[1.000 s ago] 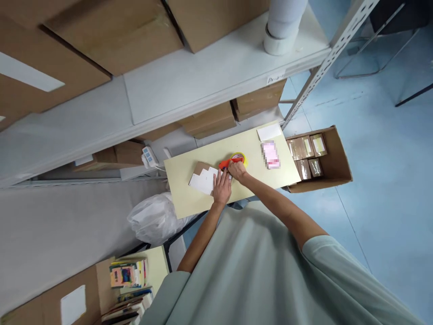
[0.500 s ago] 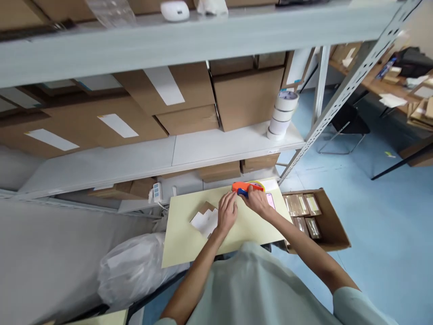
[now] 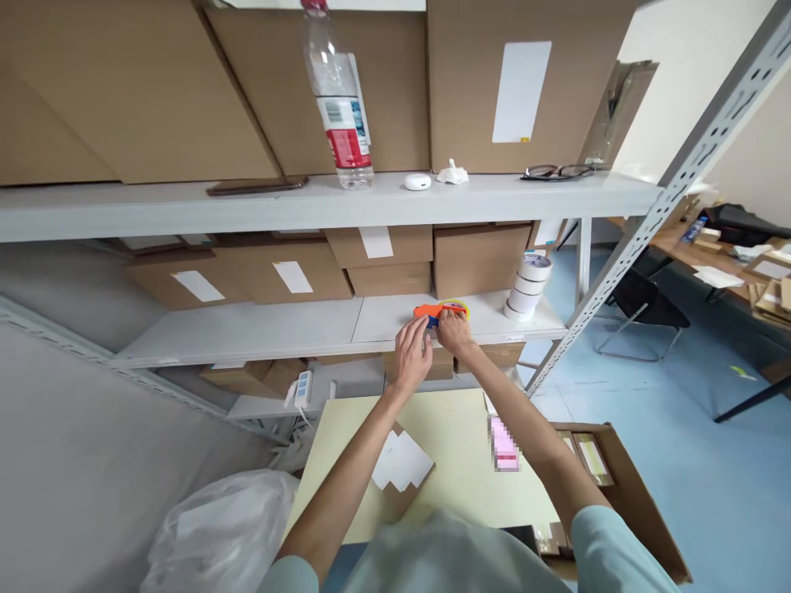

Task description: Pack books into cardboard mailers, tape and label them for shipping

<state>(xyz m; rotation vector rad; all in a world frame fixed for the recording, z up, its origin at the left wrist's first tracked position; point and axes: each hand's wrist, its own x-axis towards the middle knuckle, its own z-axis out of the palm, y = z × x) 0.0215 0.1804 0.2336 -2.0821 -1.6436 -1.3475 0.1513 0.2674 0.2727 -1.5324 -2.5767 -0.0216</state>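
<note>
My right hand [image 3: 454,332] is closed around an orange and blue tape dispenser [image 3: 426,311] with a yellow-edged roll of tape on it. The fingertips of my left hand [image 3: 413,356] are on the dispenser's left end, partly hiding the blue part. Both hands are raised in front of the middle shelf [image 3: 297,324], beyond the table's far edge. Under my arms on the pale yellow table [image 3: 461,461] lies a piece of brown cardboard [image 3: 403,501] with white paper [image 3: 401,461] on it. A pink-screened phone [image 3: 503,445] lies right of it.
White tape rolls [image 3: 526,288] are stacked at the shelf's right end. Above stand a plastic bottle [image 3: 343,115], a small white case [image 3: 418,182] and glasses [image 3: 559,171]. An open carton [image 3: 643,494] of small boxes sits right of the table; a plastic bag [image 3: 216,527] is at left.
Both hands have moved away from my body with the tape dispenser, from over the table to the shelf. My view has tilted up, showing more of the upper shelf.
</note>
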